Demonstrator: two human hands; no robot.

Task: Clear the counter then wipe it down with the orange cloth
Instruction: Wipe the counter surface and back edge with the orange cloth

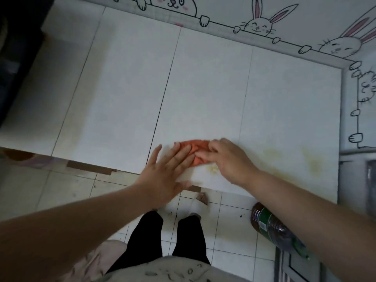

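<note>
The white counter (203, 88) fills most of the view, crossed by three seams and with nothing standing on it, so clearing looks done and wiping is the step in hand. Behind it runs one wall (305, 21) drawn with peeking rabbits, and below lies a tiled floor (230, 224) with one bottle (270, 222) lying on it at the right. Two hands work near the front edge: the left hand (164, 176) lies flat with straight fingers pressing on the one orange cloth (195, 146), and the right hand (230, 159) curls over its right end, gripping it. At least two yellowish stains (311, 161) show just right of the cloth. Bunching it under one firm palm and making overlapping strokes towards those stains would probably serve best.
</note>
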